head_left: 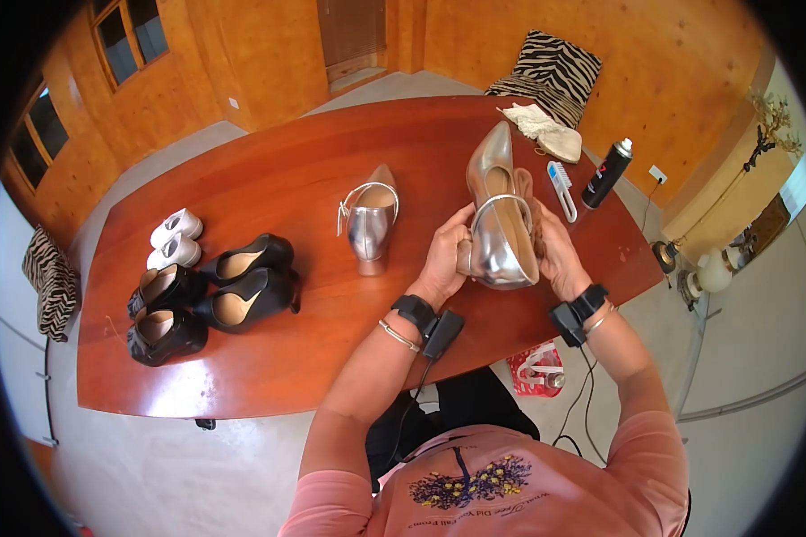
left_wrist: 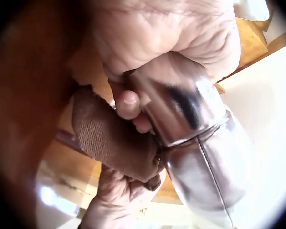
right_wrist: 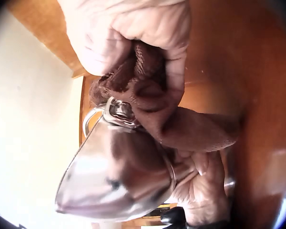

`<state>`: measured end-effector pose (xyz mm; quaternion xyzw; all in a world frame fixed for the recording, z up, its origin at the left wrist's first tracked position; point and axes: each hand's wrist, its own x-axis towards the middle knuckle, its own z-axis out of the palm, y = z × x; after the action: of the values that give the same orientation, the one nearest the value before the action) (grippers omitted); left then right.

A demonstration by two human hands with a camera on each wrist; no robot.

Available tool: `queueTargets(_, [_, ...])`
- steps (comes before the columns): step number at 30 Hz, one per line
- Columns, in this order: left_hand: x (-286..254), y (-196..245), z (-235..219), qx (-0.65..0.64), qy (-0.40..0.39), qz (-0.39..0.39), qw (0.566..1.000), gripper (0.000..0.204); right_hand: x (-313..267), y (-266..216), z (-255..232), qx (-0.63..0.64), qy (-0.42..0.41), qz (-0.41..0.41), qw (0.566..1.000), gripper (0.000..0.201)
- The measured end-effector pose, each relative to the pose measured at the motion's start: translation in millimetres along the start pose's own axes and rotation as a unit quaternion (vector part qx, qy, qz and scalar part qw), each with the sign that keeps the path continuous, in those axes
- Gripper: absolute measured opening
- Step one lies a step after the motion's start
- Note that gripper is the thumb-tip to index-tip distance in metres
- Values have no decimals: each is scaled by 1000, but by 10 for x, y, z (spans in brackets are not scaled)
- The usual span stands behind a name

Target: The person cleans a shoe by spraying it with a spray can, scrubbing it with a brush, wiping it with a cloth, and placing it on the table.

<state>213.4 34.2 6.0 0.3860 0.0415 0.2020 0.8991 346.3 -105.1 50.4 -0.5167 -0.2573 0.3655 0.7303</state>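
A silver high-heeled shoe (head_left: 504,246) with an ankle strap is held up over the table's right part, pointed end away from the body. My left hand (head_left: 445,259) grips it by its thick block heel (left_wrist: 176,102), fingers curled round behind. In my right hand (head_left: 560,255) is a bunched brown cloth (right_wrist: 157,112), pinched between thumb and fingers. The cloth lies against the shoe's side, close by the strap buckle (right_wrist: 120,112). The matching silver shoe (head_left: 370,228) stands upright on the table, left of the hands.
On the wooden table (head_left: 269,170), black shoes (head_left: 251,291) and small white shoes (head_left: 177,237) stand at the left. A white brush (head_left: 561,191), a black spray can (head_left: 608,174) and a pale cloth (head_left: 546,132) are at the right. Cables hang from both wrist cameras.
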Motion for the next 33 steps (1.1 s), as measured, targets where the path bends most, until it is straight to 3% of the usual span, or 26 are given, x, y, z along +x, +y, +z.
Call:
queueTargets(3, [7,-27,109,-37,-5,-6,999,61,-193,163,-61,59,40,16,997,27])
queueTargets(4, [-73,79,298,-71,36,-23,997,59,-230,261,-131,92,52,26,994,26])
queueTargets(5, [-120,138,401,-104,77,-40,991,58,-282,331,-160,138,-16,6,990,30])
queueTargets(6, [-112,122,386,-103,77,-42,991,58,-328,414,-164,139,-15,5,990,30])
queueTargets(8, [-48,49,259,-126,92,-53,986,53,-435,431,94,204,62,-10,977,34])
queueTargets(9, [63,-115,-27,-102,39,-36,993,51,-429,533,5,197,47,-6,979,37])
queueTargets(12, [-52,21,149,-64,50,2,997,55,-501,538,124,172,99,-9,980,38])
queueTargets(16, [-25,-39,69,-18,42,13,999,60,-622,566,173,157,105,9,982,36])
queueTargets(22, [22,-41,35,-16,118,59,991,59,-812,593,268,141,176,6,974,38])
queueTargets(24, [34,2,18,62,143,110,982,57,-862,572,213,135,117,10,984,42])
queueTargets(28, [30,-2,101,43,184,155,970,56,-936,463,314,168,138,9,976,38])
queueTargets(29, [5,29,47,104,175,157,966,57,-960,447,331,174,134,1,976,37])
queueTargets(32, [-18,-7,131,66,200,131,969,59,-1018,283,479,188,127,-23,974,37])
queueTargets(33, [39,-141,17,51,130,189,972,61,-1006,214,515,196,122,-40,972,37])
